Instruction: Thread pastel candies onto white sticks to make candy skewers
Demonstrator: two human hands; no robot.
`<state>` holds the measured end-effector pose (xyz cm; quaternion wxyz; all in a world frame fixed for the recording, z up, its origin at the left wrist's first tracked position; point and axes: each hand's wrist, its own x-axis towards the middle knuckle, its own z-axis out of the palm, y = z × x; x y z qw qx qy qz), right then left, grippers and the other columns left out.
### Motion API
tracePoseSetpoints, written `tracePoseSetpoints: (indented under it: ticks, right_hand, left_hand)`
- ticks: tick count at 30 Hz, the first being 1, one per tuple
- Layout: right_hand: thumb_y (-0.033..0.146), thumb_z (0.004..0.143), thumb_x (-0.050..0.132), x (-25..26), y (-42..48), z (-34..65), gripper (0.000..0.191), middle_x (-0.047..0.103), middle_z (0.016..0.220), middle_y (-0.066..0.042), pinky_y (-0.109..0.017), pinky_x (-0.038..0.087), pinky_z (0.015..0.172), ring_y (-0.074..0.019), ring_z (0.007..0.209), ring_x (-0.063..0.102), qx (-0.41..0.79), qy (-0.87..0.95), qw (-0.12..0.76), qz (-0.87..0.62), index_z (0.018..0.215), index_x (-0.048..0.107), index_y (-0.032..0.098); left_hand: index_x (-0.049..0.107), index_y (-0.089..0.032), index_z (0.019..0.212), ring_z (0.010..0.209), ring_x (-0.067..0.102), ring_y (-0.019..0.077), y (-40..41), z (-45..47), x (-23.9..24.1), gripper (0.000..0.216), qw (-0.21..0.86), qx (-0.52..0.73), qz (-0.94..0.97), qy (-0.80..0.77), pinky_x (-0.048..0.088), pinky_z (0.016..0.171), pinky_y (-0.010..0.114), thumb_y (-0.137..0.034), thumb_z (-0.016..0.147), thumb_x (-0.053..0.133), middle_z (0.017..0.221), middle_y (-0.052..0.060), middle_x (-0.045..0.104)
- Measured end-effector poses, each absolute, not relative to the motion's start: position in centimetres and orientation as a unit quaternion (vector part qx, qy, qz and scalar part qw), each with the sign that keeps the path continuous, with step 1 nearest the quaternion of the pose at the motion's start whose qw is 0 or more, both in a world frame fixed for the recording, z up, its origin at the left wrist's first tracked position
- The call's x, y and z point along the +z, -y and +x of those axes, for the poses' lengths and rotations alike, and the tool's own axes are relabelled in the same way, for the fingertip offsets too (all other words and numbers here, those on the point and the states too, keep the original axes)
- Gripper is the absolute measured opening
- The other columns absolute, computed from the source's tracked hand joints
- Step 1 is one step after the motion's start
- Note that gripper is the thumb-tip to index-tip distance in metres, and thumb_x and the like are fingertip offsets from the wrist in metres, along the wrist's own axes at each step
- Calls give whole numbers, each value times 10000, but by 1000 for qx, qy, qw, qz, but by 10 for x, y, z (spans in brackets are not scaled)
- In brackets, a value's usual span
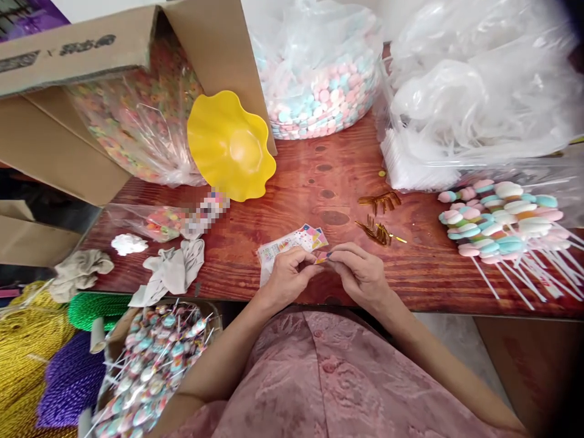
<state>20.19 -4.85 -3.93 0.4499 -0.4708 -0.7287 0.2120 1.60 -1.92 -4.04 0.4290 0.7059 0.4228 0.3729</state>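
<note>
My left hand (286, 275) and my right hand (360, 272) meet at the front edge of the wooden table (319, 182). Both pinch one small colourful sticker (321, 257) between their fingertips. Just behind the left hand lies a sheet of printed stickers (292, 243) on the table. Gold twist ties (376, 231) lie a short way beyond my right hand.
A yellow wavy bowl (230, 146) leans on a cardboard box (91, 61) holding a bag of colourful cereal. A bag of pastel marshmallows (319, 91) stands at the back. Marshmallow skewers (497, 222) lie at right, wrapped ones in a basket (150, 365) at lower left, beside rope coils (27, 353).
</note>
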Motion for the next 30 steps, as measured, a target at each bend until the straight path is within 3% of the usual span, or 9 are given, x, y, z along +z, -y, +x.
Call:
tracePoseSetpoints:
  ticks: [2,5,9,13,16,19,23,27,30]
  right_hand:
    - [212,931,494,-42,49,203,177,686,931,-77,-318,551,763,-168,862,653,239,715,472,-457,884,665,216]
    - [253,923,543,-45,56,206,146,678,928,-67,-296,545,684,-153,786,640,322,669,497,-450,818,637,215]
    - [325,915,587,-49,68,210,184,636,942,-46,-282,539,599,-114,646,589,466,540,546,-438,776,615,207]
    - [336,855,669,-49,70,213,169,609,936,-30,-260,513,516,-99,601,547,515,406,644,-394,772,601,205]
    - [339,822,695,-50,70,213,167,609,875,-26,-239,475,473,-107,604,535,513,355,668,-406,766,606,210]
    - [324,813,697,-56,70,216,144,624,912,-27,-239,449,476,-104,604,531,494,329,670,-446,781,611,213]
    - [282,833,684,-61,72,229,161,630,979,-34,-260,485,601,-104,678,565,425,414,630,-501,709,628,196]
    - [278,827,692,-58,72,241,85,658,1094,-74,-364,502,920,-207,1042,616,362,558,537,-519,882,707,215]
    - [276,834,695,-60,71,242,128,673,1065,-68,-352,510,902,-196,1001,633,372,587,503,-513,947,725,224]
  left_hand:
    - [717,-178,845,768,616,146,19,13,-44,94,424,358,727,-403,476,741,282,-265,855,683,822,34,693]
    - [724,-203,1031,881,624,174,20,13,-49,172,377,340,774,-378,498,809,323,-244,912,608,941,64,695]
    - [703,-208,1105,943,593,195,27,25,-51,221,302,316,826,-354,500,843,352,-276,947,564,977,80,661]
    - [622,-176,1251,1097,563,236,34,43,-50,325,233,297,850,-366,479,942,398,-282,951,552,1161,122,642]
    - [659,-170,1170,1044,571,244,31,51,-49,277,168,276,862,-391,471,905,410,-253,965,493,1126,123,664]
    - [701,-170,944,887,560,221,24,51,-49,243,127,263,877,-382,453,801,382,-183,953,458,935,98,685]
    - [639,-174,708,756,517,180,15,42,-49,255,148,314,857,-380,426,720,330,-175,933,519,732,57,625]
    - [606,-179,679,730,523,164,16,36,-50,211,192,320,848,-376,415,707,316,-178,891,608,708,29,612]
    - [615,-174,736,758,552,166,20,38,-55,157,217,319,849,-362,435,739,319,-155,891,608,742,29,638]
